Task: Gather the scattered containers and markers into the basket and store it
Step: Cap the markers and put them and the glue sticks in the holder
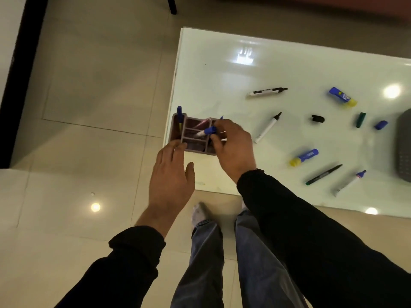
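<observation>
Person stands at the near-left corner of a glossy white surface (pixel 295 65), tiled floor (pixel 89 90) beneath. A mauve divided holder (pixel 175 130) sits right at that corner. Right hand (pixel 233 150): fingers pinch a blue-capped marker (pixel 205 131) by its cap end, the marker tilted across the holder's middle compartments, barrel pointing left; cannot tell whether it rests on the dividers. Left hand (pixel 171 176): fingers straight and released, holding nothing, tips against the holder's near-left wall. Already in the holder: a blue marker (pixel 179 113) standing upright in the far-left compartment and something pink (pixel 203 123) in a back compartment. Loose on the surface to the right, all apart from one another: a black marker (pixel 266 92), a white marker with a black cap (pixel 266 128), a black cap (pixel 318 119), a green cap (pixel 360 120), a blue cap (pixel 381 125), a far glue stick (pixel 342 97), a near glue stick (pixel 304 157), a dark green pen (pixel 323 174), and an uncapped blue marker (pixel 349 183) nearest the front edge. A grey gridded object (pixel 403 150) sits at the right, cut off by the frame; cannot tell what it is.
</observation>
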A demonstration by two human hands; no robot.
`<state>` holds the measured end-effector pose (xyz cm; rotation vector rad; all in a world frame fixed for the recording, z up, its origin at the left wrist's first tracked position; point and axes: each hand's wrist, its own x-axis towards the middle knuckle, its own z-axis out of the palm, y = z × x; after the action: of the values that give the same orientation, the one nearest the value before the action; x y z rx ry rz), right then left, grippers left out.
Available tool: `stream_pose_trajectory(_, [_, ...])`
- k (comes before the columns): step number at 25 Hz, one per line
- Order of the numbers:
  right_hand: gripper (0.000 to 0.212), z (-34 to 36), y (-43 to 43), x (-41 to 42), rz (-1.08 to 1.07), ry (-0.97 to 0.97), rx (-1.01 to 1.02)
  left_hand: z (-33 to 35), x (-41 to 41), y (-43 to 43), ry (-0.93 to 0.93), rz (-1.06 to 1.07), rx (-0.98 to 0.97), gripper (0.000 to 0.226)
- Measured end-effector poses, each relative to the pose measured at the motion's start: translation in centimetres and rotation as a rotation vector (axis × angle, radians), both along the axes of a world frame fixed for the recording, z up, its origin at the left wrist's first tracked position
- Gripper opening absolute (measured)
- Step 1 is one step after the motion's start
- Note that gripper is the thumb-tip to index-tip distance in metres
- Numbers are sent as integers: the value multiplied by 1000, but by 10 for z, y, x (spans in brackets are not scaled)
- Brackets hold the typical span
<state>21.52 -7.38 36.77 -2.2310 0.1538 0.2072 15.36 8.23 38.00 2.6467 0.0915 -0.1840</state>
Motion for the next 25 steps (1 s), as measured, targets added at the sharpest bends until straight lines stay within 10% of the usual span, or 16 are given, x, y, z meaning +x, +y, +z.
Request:
stream_pose_trajectory(11, [31,-1,-197,-110,-530,239,-58,-45,-47,-150,488,29,-215,38])
stream_pose_trajectory(25, [32,-43,-222,-85,-310,282,71,-92,-6,-198,408,-59,-46,24])
